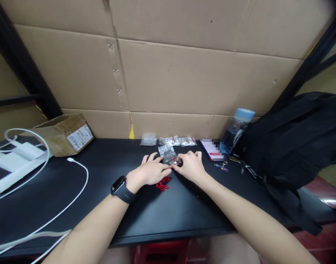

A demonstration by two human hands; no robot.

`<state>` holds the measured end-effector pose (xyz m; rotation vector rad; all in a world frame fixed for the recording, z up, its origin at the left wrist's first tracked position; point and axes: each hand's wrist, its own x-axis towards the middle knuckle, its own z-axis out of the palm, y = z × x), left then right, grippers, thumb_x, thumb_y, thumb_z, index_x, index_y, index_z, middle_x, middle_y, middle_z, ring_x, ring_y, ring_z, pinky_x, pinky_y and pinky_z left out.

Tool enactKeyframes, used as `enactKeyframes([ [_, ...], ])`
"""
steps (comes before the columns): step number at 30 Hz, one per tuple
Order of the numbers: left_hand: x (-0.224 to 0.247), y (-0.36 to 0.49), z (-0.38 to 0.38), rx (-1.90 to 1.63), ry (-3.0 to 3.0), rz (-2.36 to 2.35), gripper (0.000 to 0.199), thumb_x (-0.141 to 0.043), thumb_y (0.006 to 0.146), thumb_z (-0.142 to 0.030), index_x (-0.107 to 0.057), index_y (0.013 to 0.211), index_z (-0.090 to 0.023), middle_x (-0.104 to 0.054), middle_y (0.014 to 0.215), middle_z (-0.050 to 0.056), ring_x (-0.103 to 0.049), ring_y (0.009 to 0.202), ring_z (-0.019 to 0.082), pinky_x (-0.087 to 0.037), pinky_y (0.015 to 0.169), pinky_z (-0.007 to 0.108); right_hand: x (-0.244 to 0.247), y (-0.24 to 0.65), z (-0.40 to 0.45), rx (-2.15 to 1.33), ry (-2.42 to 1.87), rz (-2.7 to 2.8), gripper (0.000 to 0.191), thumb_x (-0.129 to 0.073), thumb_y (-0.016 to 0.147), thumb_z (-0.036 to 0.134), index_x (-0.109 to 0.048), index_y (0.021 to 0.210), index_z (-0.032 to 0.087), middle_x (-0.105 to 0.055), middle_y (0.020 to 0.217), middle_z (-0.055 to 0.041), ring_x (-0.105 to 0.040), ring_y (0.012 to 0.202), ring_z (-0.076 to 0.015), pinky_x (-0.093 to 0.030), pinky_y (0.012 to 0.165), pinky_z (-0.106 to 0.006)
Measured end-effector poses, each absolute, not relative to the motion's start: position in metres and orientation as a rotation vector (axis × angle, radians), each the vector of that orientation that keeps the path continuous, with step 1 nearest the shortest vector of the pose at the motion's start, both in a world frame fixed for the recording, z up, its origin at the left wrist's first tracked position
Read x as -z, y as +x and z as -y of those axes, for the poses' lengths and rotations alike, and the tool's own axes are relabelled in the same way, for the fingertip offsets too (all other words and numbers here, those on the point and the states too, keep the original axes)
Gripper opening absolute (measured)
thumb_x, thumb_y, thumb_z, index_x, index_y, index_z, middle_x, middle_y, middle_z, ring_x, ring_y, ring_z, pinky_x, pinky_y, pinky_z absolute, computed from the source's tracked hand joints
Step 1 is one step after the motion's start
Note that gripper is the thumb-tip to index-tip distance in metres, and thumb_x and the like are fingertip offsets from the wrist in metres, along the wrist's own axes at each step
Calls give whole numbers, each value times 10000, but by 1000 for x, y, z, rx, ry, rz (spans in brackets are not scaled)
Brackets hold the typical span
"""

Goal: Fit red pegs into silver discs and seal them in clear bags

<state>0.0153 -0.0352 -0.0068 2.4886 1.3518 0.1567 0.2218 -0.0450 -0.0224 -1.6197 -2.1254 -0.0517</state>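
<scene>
My left hand (150, 171) lies over the black table with its fingers spread, fingertips touching the lower part of a small clear plastic bag (168, 152). My right hand (191, 165) pinches a small shiny item with a bit of red (175, 161) at the mouth of that bag; its exact shape is partly hidden by the fingers. Red cords (162, 184) lie just below my left hand. Behind the hands, filled small bags (172, 140) and a stack of clear bags (148, 139) rest along the cardboard wall.
An open cardboard box (66, 137), white chargers (18, 156) and a white cable (87, 176) are at the left. To the right are a phone-like flat item (213, 150), a keychain (222, 167), a water bottle (236, 130) and a black backpack (291, 135).
</scene>
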Motion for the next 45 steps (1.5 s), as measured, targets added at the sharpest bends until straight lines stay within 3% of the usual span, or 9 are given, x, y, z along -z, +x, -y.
enactKeyframes([
  [6,2,14,34,-82,2468,-1364,435,-436,967,-600,-693,1292,-468,-501,1564,55,-185,1526,461,-121,1151,687,26,229,31,48,-1575,2163,302,-690,911,550,-806,887,272,-775,818,-85,-595,927,-297,-271,844,-454],
  [11,2,14,32,-94,2469,-1356,418,-467,964,-592,-687,1298,-472,-499,1566,52,-179,1527,464,-125,1148,697,24,233,32,-14,-1556,2212,181,-708,933,422,-816,906,280,-786,856,-76,-577,966,-293,-258,846,-449],
  [19,-1,16,34,35,2518,-1366,448,-401,998,-595,-640,1356,-472,-413,1626,29,-130,1554,424,-120,1184,648,21,224,31,-20,-1537,2301,148,-668,970,297,-804,922,261,-781,897,-70,-552,995,-248,-217,826,-404],
  [28,-2,17,33,99,2525,-1364,428,-379,1023,-537,-640,1355,-470,-314,1669,-8,-84,1573,393,-125,1193,636,23,212,13,42,-1491,2264,160,-713,944,335,-715,844,209,-754,852,-33,-566,981,-231,-217,856,-389],
  [31,0,16,31,64,2511,-1346,415,-389,1019,-540,-659,1327,-475,-315,1668,-7,-93,1568,409,-125,1177,668,24,212,4,151,-1477,2266,159,-726,930,328,-669,861,197,-743,930,-51,-569,1004,-246,-235,862,-379],
  [36,1,14,31,53,2497,-1324,425,-375,1018,-558,-679,1298,-456,-357,1652,15,-100,1566,411,-123,1170,678,27,206,-11,178,-1530,2168,175,-745,895,332,-634,899,196,-712,1016,-67,-578,1009,-258,-264,862,-370],
  [39,-2,12,30,28,2533,-1308,408,-378,1021,-530,-733,1169,-394,-456,1600,0,-151,1554,413,-141,1175,653,27,211,-12,113,-1480,2131,181,-755,874,321,-637,942,202,-709,1030,-56,-594,1006,-252,-279,874,-368],
  [42,-4,8,23,-63,2557,-1288,336,-419,1012,-466,-713,994,-305,-647,1397,-3,-242,1521,407,-197,1164,619,23,228,-8,-57,-1310,2213,184,-738,895,371,-674,975,218,-715,1061,-49,-611,1032,-246,-307,885,-357],
  [45,5,2,11,-277,2580,-1340,286,-365,1023,-318,-649,1029,-285,-706,1229,28,-388,1441,346,-287,1111,565,22,246,-3,-216,-1174,2305,149,-578,1009,294,-715,1012,236,-737,1054,-50,-636,1025,-227,-334,891,-348],
])
